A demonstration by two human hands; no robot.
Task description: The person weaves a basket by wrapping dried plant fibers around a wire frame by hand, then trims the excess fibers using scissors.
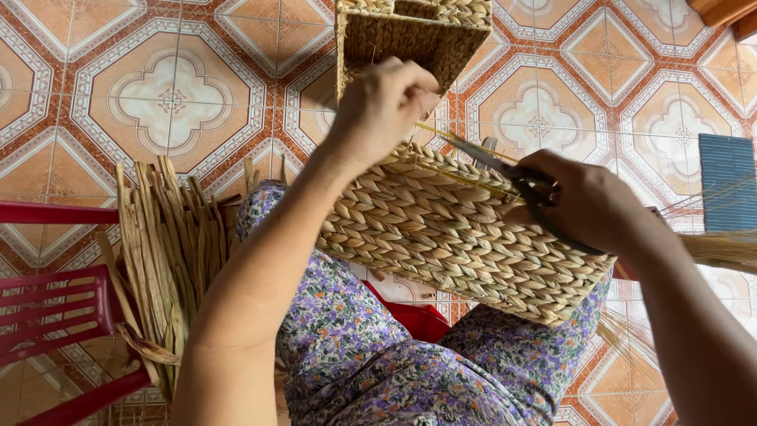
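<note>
Far left of both hands stands a red chair (55, 315), and beside it, below the left forearm, lies a bundle of dried reeds (162, 252) on the tiled floor (169, 99).

The left hand (382, 106) is closed, its fingertips pinching a thin pale strand (441, 134) and drawing it up from the rim of the basket (457, 237). The basket is braided and rests tilted on the lap, over the flowered skirt (378, 363), between and under the two hands. Beyond the left hand, a second basket (410, 35) sits on the floor.

The right hand (579, 201) is clenched around scissors (505, 170), whose blades point left toward the strand, close to the rim. I cannot tell how wide the blades stand.

To do this cut well, I judge the strand should stay taut and lifted clear of the braid, so the blades meet only the strand. The tips should sit low, near the weave, yet not bite into it; a nicked braid could unravel. The basket wants steadying on the knees.

Right of the right hand lie loose straw fibres (721, 248), and beyond them a blue ribbed panel (727, 181).
</note>
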